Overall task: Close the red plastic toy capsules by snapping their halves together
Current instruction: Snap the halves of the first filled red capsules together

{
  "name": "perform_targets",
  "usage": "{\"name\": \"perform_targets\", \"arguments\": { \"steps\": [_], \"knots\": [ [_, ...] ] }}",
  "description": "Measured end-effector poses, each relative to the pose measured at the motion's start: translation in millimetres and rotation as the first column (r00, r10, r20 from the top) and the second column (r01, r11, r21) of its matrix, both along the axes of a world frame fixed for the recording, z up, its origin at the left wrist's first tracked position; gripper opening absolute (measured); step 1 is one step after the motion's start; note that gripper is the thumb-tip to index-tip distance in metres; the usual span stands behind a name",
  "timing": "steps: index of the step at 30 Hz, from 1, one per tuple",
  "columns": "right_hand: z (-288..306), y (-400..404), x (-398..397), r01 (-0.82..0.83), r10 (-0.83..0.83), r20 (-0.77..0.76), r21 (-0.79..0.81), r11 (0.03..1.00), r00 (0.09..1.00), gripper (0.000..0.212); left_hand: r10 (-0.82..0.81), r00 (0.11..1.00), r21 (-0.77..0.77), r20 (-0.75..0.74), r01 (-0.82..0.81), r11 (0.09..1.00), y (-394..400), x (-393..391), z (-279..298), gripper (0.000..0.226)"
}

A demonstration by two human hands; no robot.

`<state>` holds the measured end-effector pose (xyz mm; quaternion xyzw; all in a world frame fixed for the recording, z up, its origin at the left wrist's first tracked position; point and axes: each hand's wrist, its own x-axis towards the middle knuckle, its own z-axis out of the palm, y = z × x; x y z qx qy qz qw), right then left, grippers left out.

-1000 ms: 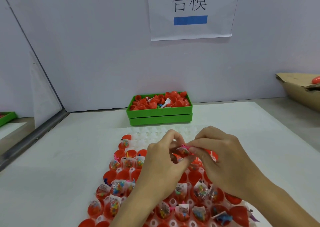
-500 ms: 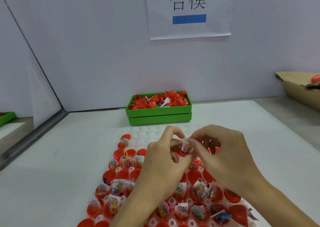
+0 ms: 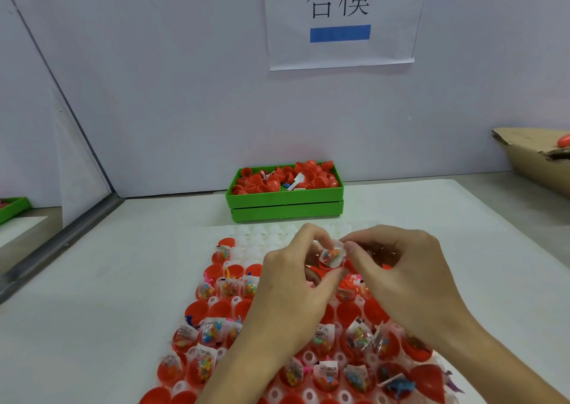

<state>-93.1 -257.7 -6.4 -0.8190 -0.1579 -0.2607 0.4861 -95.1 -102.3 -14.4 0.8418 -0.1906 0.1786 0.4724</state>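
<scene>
While I watch from the head camera, the nearest thing is the white holder tray with its rows of red capsule halves, most of them carrying small clear toy packets; it lies on the white mat and runs off the near edge of the table. Both forearms come in from that near edge and meet above the tray's far half.

My left hand has its fingers curled, thumb and forefinger arched round a red capsule half held just above the tray. My right hand is curled as well, its thumb and forefinger pinching the clear toy packet that stands up out of that half. Against half a second ago, the packet stands clearer between the fingertips, and the two hands sit about where they were; a second ago the packet lay lower, with a pink bit showing. The capsule in hand is not yet closed: I see no second half on it.

Farther back, near the table's far edge and against the wall, the green bin holds a heap of loose red halves, unchanged. At the far right corner sits a cardboard box. On the wall above hangs a paper sign with two characters and a blue bar.
</scene>
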Motion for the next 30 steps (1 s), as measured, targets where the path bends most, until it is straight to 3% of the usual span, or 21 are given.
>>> {"name": "perform_targets", "arguments": {
  "steps": [10,23,30],
  "knots": [
    [0.3,1.2,-1.6,-0.071,0.073,-0.057,0.041,0.997,0.996,0.007,-0.024,0.999,-0.055,0.03,0.025,0.998,0.3,-1.2,2.3,0.029],
    [2.0,4.5,-5.7,-0.053,0.052,-0.105,-0.011,0.999,0.993,0.015,0.003,1.0,0.035,0.028,-0.004,0.999,-1.4,-3.1,4.1,0.047],
    [1.6,5.8,-7.2,0.019,-0.024,-0.056,-0.088,0.996,0.998,0.026,0.016,0.997,0.073,0.08,-0.022,0.997,-3.1,-4.0,2.0,0.059]
  ]
}}
